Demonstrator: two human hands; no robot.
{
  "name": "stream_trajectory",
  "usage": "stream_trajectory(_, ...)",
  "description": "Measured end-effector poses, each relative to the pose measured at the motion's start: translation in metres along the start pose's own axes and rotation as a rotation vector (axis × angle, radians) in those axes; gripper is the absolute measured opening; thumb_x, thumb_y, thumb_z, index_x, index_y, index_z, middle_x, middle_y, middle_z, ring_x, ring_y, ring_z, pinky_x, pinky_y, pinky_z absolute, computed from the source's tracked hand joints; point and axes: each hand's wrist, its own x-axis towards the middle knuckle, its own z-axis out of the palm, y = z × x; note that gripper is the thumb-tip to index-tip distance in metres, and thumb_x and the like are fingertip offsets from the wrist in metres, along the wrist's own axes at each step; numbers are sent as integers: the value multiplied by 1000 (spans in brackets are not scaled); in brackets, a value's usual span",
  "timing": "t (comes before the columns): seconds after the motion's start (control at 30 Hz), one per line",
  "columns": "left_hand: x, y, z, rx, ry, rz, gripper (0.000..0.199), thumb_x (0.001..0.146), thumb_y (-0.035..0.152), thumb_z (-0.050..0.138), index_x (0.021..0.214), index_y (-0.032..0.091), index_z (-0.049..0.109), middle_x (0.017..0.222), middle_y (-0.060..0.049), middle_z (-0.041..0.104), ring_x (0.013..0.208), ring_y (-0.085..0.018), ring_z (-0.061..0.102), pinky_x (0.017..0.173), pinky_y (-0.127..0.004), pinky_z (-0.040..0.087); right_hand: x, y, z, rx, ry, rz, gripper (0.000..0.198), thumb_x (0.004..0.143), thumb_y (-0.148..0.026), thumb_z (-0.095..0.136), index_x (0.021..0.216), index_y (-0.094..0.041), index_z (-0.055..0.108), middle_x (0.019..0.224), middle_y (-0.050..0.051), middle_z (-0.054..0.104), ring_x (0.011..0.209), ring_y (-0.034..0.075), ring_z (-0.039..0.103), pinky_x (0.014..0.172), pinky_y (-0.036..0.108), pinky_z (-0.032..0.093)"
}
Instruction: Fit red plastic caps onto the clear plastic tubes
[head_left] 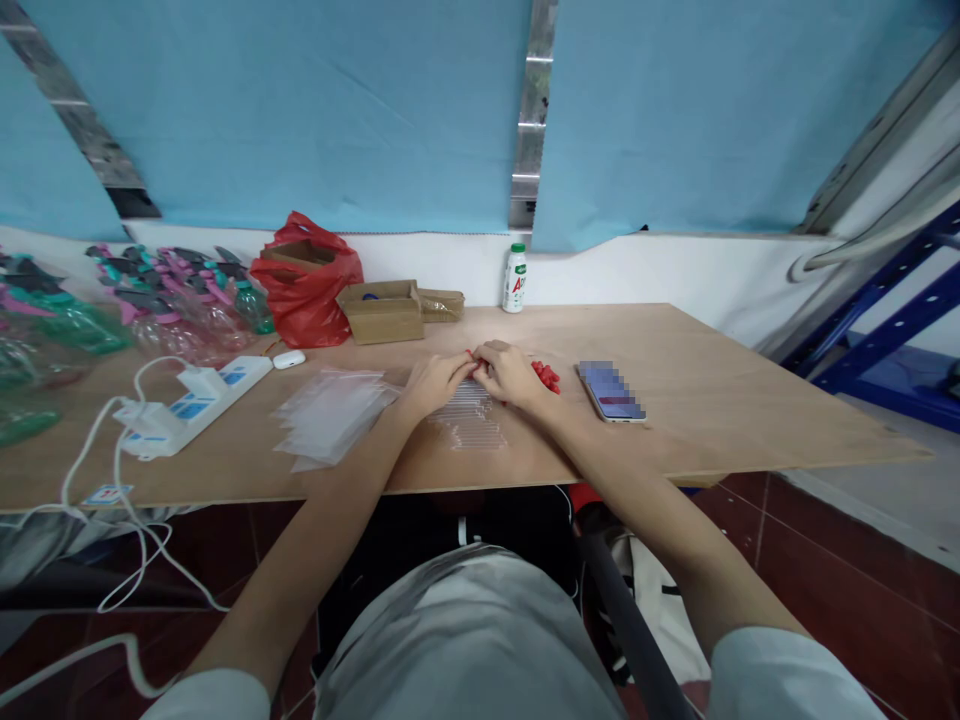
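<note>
My left hand (437, 382) and my right hand (505, 372) meet fingertip to fingertip above the middle of the table, both with fingers closed. A bit of red shows between the fingertips, likely one of the small red pieces; most of it is hidden. Just below the hands lies a row of thin clear tubes (474, 425), side by side. A small heap of red pieces (546, 377) rests beside my right wrist. Left of my left forearm is a loose stack of clear plastic bags (330, 415).
A phone (611, 392) lies to the right on the wooden table (720, 400). Along the back stand a white bottle (514, 280), a cardboard box (384, 315) and a red plastic bag (307, 290). At left are a power strip (191, 408) with cables and several spray bottles (187, 310).
</note>
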Motion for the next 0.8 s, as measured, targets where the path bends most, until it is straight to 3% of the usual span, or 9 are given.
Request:
stream_trajectory(0.2, -1, -1, -1, -1, 11, -16, 46, 113, 50, 39, 118, 28, 79, 110, -8, 83, 101, -27, 75, 84, -34, 49, -1, 2, -2, 57, 4, -32, 16, 94, -18, 53, 99, -20, 68, 93, 10, 68, 92, 27, 60, 86, 37, 45)
stream_trajectory(0.4, -4, 0, -7, -47, 89, -68, 34, 107, 53, 54, 117, 30, 78, 108, -4, 83, 97, -24, 75, 80, -33, 48, -4, 8, -7, 144, 26, -18, 20, 96, -27, 61, 114, -19, 67, 110, 13, 72, 100, 28, 64, 91, 38, 48)
stream_trajectory(0.6, -3, 2, -4, -42, 64, -77, 34, 108, 53, 54, 117, 31, 78, 105, -3, 83, 97, -25, 75, 82, -33, 49, -6, 5, -11, 131, -20, 82, 14, 97, -26, 61, 104, -18, 71, 95, 7, 76, 80, 20, 64, 79, 30, 44)
stream_trajectory(0.8, -3, 1, -2, 14, -23, -4, 43, 113, 48, 41, 123, 28, 79, 112, -8, 83, 102, -26, 75, 86, -34, 50, -4, 1, -7, 48, -38, 58, 9, 93, -22, 63, 97, -18, 70, 94, 8, 75, 80, 21, 63, 77, 30, 42)
